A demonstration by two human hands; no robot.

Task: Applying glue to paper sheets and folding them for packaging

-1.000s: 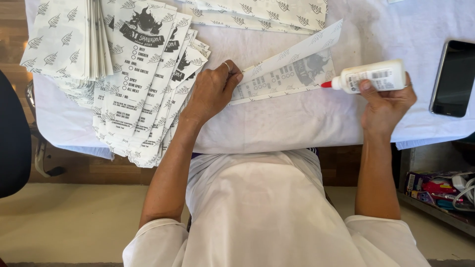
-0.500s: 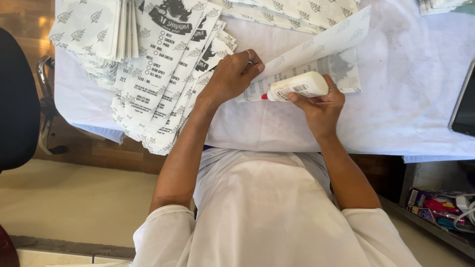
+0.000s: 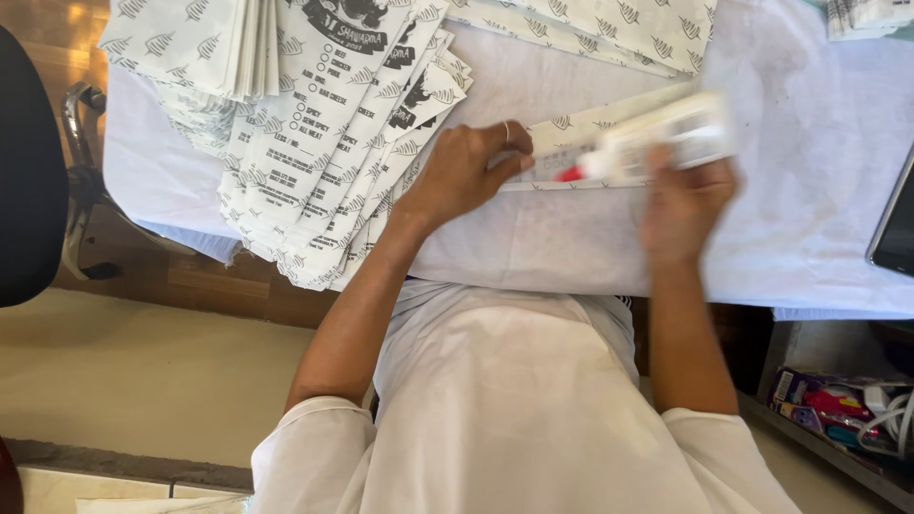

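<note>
Glue bottle (image 3: 666,138): I see it blurred, red tip pointing left over the paper sheet (image 3: 581,143) on the counter (image 3: 809,228).
Right hand (image 3: 685,205): fingers wrapped around the bottle.
Left hand (image 3: 466,171): fingers curled, pinning the sheet.
Printed stack (image 3: 324,143): just left.

Paper bag stack (image 3: 324,162) sits on the worktop (image 3: 809,219), left of the single bag (image 3: 571,152). Phone (image 3: 895,224) is at the far right edge.
</note>
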